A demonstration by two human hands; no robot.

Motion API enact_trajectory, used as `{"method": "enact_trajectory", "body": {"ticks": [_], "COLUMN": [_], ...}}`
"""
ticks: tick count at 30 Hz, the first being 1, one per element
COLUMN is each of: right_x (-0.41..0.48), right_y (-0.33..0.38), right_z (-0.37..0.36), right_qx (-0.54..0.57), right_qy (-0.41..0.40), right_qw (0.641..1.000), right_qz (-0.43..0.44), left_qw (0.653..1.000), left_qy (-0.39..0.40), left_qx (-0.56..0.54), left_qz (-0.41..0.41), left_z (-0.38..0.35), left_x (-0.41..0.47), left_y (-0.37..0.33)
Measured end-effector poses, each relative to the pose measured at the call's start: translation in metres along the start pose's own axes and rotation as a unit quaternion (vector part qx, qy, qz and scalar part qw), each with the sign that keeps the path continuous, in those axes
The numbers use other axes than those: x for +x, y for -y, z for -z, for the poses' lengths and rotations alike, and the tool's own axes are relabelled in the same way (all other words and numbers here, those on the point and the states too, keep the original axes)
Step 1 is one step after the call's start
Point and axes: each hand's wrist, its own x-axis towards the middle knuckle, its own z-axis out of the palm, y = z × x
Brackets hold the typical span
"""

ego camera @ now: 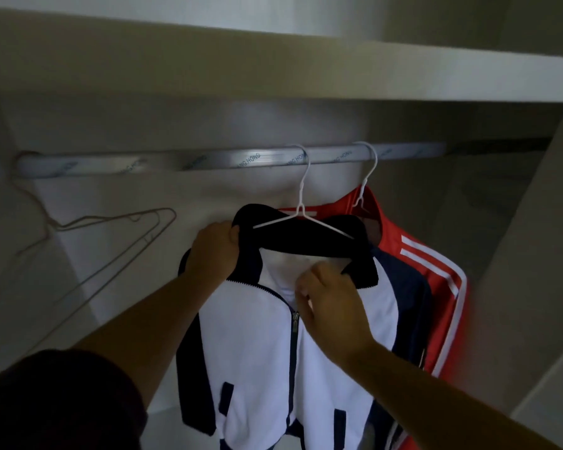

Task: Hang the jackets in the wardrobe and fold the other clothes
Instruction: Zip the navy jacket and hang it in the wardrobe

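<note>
**While both hands hold its collar, white jacket hangs on the wardrobe rail**

Where the smooth metal rail runs under a flat pale shelf, two thin white wire hangers are hooked over it. The nearer hanger carries the white jacket, a smooth knit with navy sleeves, a soft ribbed navy collar, slanted navy pocket trims and a dark zip closed up to the chest. Its collar is spread open over the hanger's sloping wire shoulders.

The left hand grips the left side of the collar, fingers wrapped round the thick folded edge. The right hand sits at the front opening just above the zip pull, its fingers curled in and pinching the white fabric beside the right collar tip.

Just behind and to the right, touching the white jacket, a red jacket with three white stripes down its sleeve hangs from the second hanger. Its cloth looks slicker and slightly shiny.

Well apart on the left, bare wire hangers dangle tilted from the rail, angular and empty. A dark sleeve covers the left upper arm.
</note>
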Motion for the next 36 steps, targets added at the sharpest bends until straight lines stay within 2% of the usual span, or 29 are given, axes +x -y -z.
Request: {"method": "enact_trajectory", "body": {"ticks": [2,3,5,9,13,16,18,23,27,29,30,32,34,36], "right_x": [-0.022,-0.03,-0.037,-0.029,-0.019,-0.017,-0.019,-0.031,-0.032,-0.031,-0.03,-0.028,-0.026,-0.023], "right_y": [-0.003,-0.006,-0.006,0.007,0.013,0.012,0.012,0.005,-0.014,-0.022,-0.024,-0.026,-0.026,-0.026], "right_z": [-0.016,-0.026,-0.041,-0.068,-0.086,-0.095,-0.098,-0.096,-0.07,-0.056,-0.049,-0.035,-0.022,-0.012], "right_qx": [0.026,0.046,0.081,0.1,0.122,0.141,0.16,0.259,0.318,0.344,0.365,0.415,0.442,0.443], "right_qy": [0.113,0.136,0.137,0.122,0.076,0.024,0.022,0.075,0.17,0.228,0.254,0.289,0.304,0.316], "right_qw": [0.988,0.976,0.948,0.89,0.844,0.836,0.839,0.856,0.844,0.822,0.806,0.772,0.753,0.749], "right_qz": [-0.102,-0.163,-0.276,-0.429,-0.517,-0.53,-0.52,-0.442,-0.398,-0.392,-0.391,-0.386,-0.38,-0.379], "left_qw": [1.0,1.0,1.0,0.998,0.995,0.993,0.993,0.996,0.999,0.997,0.997,0.992,0.982,0.977], "left_qy": [0.001,0.001,0.009,0.028,0.028,0.032,0.033,0.038,0.032,0.01,0.019,0.104,0.189,0.212], "left_qx": [0.009,0.014,0.025,0.055,0.097,0.11,0.11,0.077,-0.031,-0.073,-0.07,-0.031,0.01,0.012], "left_qz": [0.001,0.003,0.012,0.018,0.007,-0.002,-0.008,-0.007,-0.009,0.012,0.036,0.06,0.027,-0.003], "left_z": [0.0,0.0,0.001,0.003,0.003,0.003,0.004,0.005,-0.001,-0.014,-0.022,-0.042,-0.066,-0.087], "left_x": [-0.001,-0.002,-0.001,0.002,0.003,0.004,0.005,0.0,-0.023,-0.054,-0.073,-0.109,-0.135,-0.147], "left_y": [-0.001,-0.002,-0.004,-0.006,-0.005,-0.004,-0.004,-0.005,0.004,0.014,0.019,0.029,0.032,0.022]}}
